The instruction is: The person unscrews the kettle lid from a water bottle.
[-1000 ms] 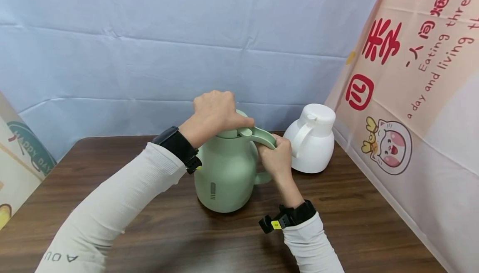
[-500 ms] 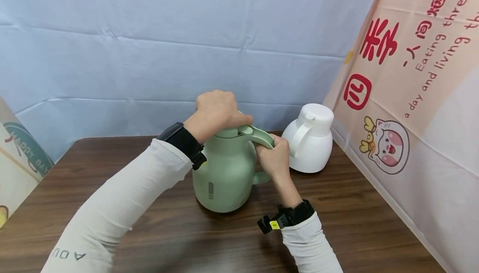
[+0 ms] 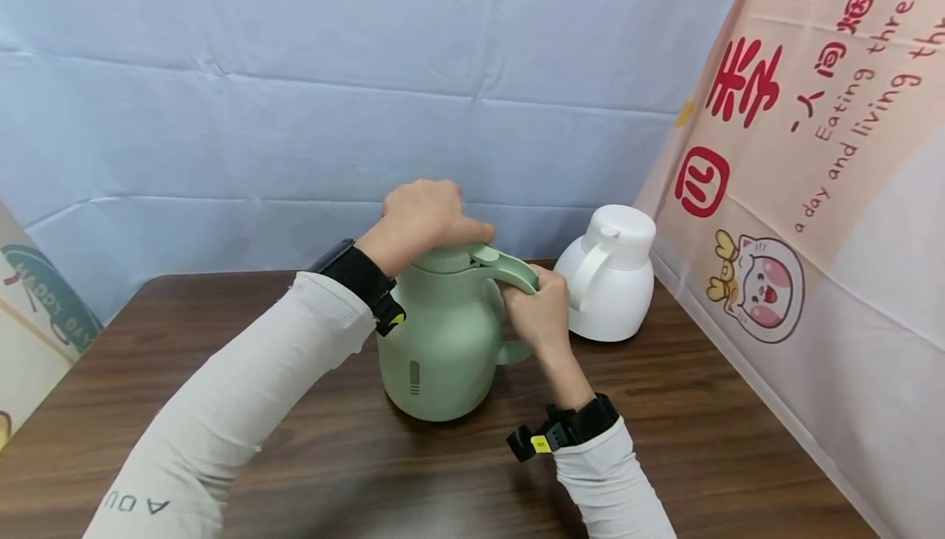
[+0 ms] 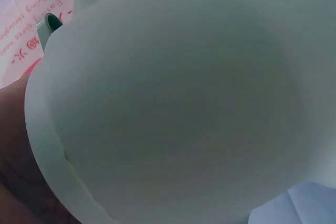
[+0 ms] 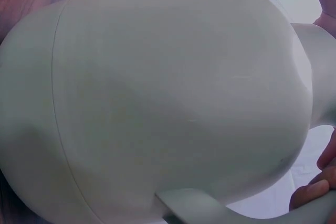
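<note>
A pale green thermos jug stands upright on the wooden table in the head view. My left hand grips its lid from above, fingers over the far side and hidden, thumb toward the handle. My right hand holds the curved handle near its top. The jug body fills most of the left wrist view. In the right wrist view, fingers wrap the handle at the lower right, beside the smooth jug wall.
A white jug with a lid and handle stands just right of my right hand. The brown table meets a pale blue cloth behind and a printed cloth on the right.
The dark gap under the jug's lid has closed up, and my left hand has shifted slightly with the lid. My right hand keeps its grip on the handle.
</note>
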The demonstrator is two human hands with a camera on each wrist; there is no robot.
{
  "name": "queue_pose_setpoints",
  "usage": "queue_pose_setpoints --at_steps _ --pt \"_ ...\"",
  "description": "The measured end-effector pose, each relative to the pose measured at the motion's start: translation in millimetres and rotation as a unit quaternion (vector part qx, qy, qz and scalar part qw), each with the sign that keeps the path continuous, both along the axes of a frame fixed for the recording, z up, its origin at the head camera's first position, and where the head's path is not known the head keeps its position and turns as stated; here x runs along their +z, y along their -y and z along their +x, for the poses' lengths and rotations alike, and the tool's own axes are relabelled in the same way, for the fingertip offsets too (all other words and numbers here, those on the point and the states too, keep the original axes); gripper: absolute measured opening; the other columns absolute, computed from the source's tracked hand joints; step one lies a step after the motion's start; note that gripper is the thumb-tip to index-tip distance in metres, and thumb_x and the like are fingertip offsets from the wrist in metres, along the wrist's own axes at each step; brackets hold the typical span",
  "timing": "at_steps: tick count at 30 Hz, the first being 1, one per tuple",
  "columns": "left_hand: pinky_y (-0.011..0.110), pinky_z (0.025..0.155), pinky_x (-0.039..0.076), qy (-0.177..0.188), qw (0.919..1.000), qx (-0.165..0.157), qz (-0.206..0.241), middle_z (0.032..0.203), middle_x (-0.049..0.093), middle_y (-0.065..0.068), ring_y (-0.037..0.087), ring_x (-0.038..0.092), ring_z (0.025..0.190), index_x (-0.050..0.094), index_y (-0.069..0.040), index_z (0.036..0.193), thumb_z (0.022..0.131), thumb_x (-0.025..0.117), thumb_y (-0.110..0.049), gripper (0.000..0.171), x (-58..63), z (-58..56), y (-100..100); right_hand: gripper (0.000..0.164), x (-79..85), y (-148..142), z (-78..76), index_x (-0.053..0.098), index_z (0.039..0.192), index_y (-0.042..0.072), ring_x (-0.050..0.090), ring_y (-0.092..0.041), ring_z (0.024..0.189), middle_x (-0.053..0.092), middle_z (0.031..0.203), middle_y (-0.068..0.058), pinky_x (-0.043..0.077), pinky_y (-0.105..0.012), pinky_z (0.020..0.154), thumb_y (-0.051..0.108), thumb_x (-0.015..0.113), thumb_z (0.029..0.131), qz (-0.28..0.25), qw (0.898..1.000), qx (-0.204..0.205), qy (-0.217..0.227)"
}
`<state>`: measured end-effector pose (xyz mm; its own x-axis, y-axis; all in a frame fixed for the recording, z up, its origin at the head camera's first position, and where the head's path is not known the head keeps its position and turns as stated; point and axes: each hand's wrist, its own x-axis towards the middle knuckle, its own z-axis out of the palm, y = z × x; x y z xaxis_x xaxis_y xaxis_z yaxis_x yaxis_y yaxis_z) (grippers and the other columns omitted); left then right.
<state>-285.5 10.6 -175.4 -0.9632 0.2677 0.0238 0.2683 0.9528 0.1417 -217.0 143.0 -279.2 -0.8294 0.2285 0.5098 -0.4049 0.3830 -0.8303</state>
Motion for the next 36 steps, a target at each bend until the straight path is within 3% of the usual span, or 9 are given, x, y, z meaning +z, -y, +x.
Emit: queue_pose_setpoints --at_steps 7,12,22,28,36 --pt "0.036 0.065 0.04 0.013 0.9994 0.003 0.032 0.088 0.058 0.001 0.02 0.053 0.081 0.058 -0.018 0.091 0.066 0.059 -0.07 0.057 2.4 -5.3 5.7 0.043 0.5 0.7 -0.3 0.037 0.049 0.011 0.026 -0.001 0.036 0.033 0.042 0.007 0.026 -0.023 0.042 0.0 0.062 0.082 -0.01 1.0 0.004 0.002" --pt "0.036 0.064 0.039 0.0 0.9995 0.024 0.019 0.084 0.058 0.002 0.021 0.052 0.078 0.06 -0.019 0.084 0.065 0.057 -0.075 0.059 3.6 -7.5 4.1 0.043 1.5 0.5 0.1 0.036 0.049 0.01 0.027 -0.003 0.038 0.032 0.042 0.007 0.026 -0.023 0.042 -0.001 0.061 0.082 -0.013 1.0 0.002 0.0" --pt "0.034 0.062 0.041 0.006 0.999 0.044 0.003 0.084 0.058 0.003 0.021 0.053 0.077 0.062 -0.018 0.084 0.07 0.052 -0.073 0.058 5.5 -12.2 5.6 0.044 1.7 0.4 -0.9 0.037 0.047 0.011 0.027 -0.003 0.038 0.032 0.041 0.009 0.026 -0.022 0.042 -0.001 0.062 0.08 -0.014 1.0 -0.003 0.005" --pt "0.034 0.062 0.042 0.011 0.9984 0.054 -0.009 0.087 0.058 0.004 0.021 0.054 0.078 0.062 -0.016 0.092 0.076 0.047 -0.072 0.06 6.1 -13.6 8.2 0.044 0.7 -0.1 -0.7 0.036 0.047 0.011 0.025 -0.004 0.038 0.031 0.041 0.009 0.025 -0.022 0.043 -0.002 0.061 0.08 -0.012 1.0 -0.002 0.003" --pt "0.035 0.063 0.042 0.008 0.9984 0.056 -0.003 0.088 0.057 0.005 0.022 0.053 0.079 0.061 -0.015 0.092 0.079 0.046 -0.069 0.057 5.9 -13.6 9.5 0.043 -26.7 -13.8 -25.8 0.038 0.048 0.011 0.029 -0.013 0.038 0.033 0.041 0.008 0.025 -0.025 0.041 0.004 0.066 0.08 -0.019 1.0 -0.006 -0.007"
